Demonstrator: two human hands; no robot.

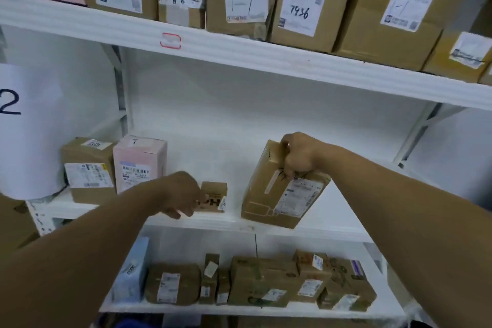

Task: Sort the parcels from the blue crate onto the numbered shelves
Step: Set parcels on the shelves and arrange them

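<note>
1. The right hand (300,154) grips the brown parcel (279,189) by its top edge. The parcel hangs tilted, long axis near upright, over the middle shelf's (343,210) front edge.
2. The left hand (181,194) touches a small box (214,196) just to the left; whether it grips is unclear.
3. Setting down likely means lowering the parcel inward.

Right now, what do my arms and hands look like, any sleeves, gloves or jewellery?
No sleeves show anywhere up to the frame edge. The left hand and right hand wear no gloves, and no watch, bracelet or ring is visible on either.
</note>
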